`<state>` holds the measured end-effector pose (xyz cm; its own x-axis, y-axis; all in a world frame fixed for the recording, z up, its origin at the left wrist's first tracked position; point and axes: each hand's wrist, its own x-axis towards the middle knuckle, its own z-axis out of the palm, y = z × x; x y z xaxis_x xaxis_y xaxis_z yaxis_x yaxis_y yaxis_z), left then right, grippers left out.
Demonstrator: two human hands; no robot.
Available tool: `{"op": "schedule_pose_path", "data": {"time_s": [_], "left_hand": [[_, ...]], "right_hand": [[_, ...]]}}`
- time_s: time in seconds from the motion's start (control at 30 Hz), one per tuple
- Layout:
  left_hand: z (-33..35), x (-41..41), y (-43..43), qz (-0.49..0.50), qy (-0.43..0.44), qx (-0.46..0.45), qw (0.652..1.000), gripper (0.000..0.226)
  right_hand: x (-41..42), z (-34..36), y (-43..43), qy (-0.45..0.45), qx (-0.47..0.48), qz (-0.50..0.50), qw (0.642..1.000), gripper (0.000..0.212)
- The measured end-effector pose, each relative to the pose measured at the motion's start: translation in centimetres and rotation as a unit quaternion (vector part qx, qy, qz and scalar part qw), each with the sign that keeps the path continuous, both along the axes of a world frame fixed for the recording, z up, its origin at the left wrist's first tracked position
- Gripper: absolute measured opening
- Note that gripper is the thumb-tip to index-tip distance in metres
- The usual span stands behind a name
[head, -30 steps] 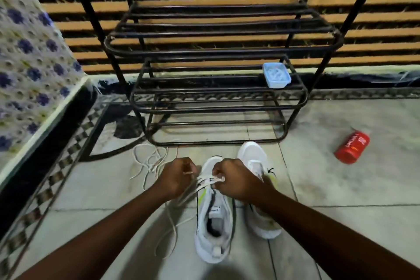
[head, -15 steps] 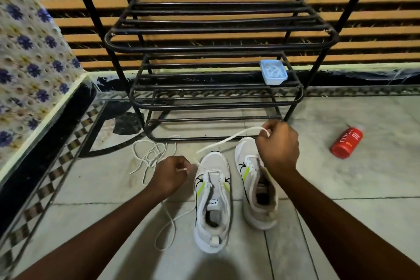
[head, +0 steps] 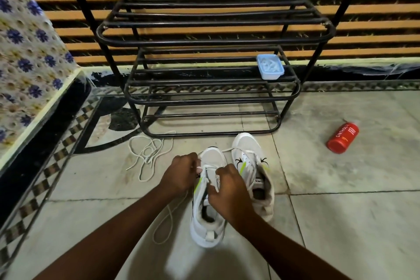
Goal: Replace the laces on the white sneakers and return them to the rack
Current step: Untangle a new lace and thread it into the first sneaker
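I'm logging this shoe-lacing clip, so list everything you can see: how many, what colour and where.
sneakers: 2, white with lime accents, side by side on the floor in front of the rack
threaded lace: 1, white, in the nearer sneaker's eyelets, trailing onto the floor
loose lace: 1 tangle, white, on the floor left of the sneakers
rack: 1, black metal, against the striped wall
container: 1, pale blue, on a lower rack shelf, right end
can: 1, red, lying on the floor to the right
patterned cloth: 1, pale with blue flowers, far left
left hand: 1, pinches the threaded lace
right hand: 1, pinches the threaded lace
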<state>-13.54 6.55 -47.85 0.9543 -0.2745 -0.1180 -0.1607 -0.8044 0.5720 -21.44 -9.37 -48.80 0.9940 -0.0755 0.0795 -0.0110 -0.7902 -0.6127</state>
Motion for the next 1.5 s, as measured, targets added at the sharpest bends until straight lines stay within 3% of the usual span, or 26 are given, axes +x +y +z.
{"op": "schedule_pose_path", "data": {"time_s": [0.17, 0.37, 0.47, 0.63, 0.8, 1.0, 1.1, 1.2, 1.33, 1.4, 1.5], "left_hand": [[0.3, 0.1, 0.2, -0.005, -0.026, -0.025, 0.999, 0.016], [0.4, -0.5, 0.7, 0.053, 0.021, -0.088, 0.995, 0.02], [0.6, -0.9, 1.2, 0.098, 0.067, -0.156, 0.981, 0.016], [2.2, -2.3, -1.1, 0.182, 0.124, -0.264, 0.939, 0.032], [0.5, -1.3, 0.1, 0.146, 0.105, -0.232, 0.956, 0.015], [1.9, -0.2, 1.3, 0.1, 0.01, -0.061, 0.993, 0.007], [3.7, -0.3, 2.2, 0.1, -0.003, -0.084, 0.991, 0.024], [6.7, -0.3, 2.3, 0.071, -0.027, -0.125, 0.989, 0.012], [11.1, 0.6, 2.2, -0.001, -0.098, -0.043, 0.994, 0.022], [13.6, 0.8, 1.4, -0.007, -0.076, -0.08, 0.994, 0.032], [17.9, 0.7, -0.1, 0.067, 0.041, -0.223, 0.972, 0.035]], "right_hand": [[-0.7, -0.8, -0.3, -0.002, -0.048, 0.01, 0.999, 0.039], [-0.8, -0.9, 0.2, 0.022, -0.092, 0.013, 0.995, 0.044], [-1.0, -0.7, 0.5, 0.024, -0.101, -0.005, 0.995, 0.046], [-1.1, -0.7, 0.6, 0.017, -0.108, -0.013, 0.994, 0.043], [-1.1, -0.7, 0.4, 0.016, -0.104, -0.005, 0.994, 0.04], [-0.2, 1.3, -0.1, -0.05, -0.014, 0.016, 0.999, 0.04], [0.8, 4.1, -0.7, -0.079, 0.035, 0.01, 0.996, 0.04], [2.2, 7.0, -1.9, -0.14, 0.064, -0.003, 0.988, 0.032], [3.8, 11.0, -3.5, -0.151, 0.13, 0.014, 0.98, 0.043], [4.0, 13.1, -4.0, -0.167, 0.167, 0.032, 0.971, 0.046], [4.2, 16.3, -4.2, -0.183, 0.196, 0.036, 0.963, 0.04]]}}
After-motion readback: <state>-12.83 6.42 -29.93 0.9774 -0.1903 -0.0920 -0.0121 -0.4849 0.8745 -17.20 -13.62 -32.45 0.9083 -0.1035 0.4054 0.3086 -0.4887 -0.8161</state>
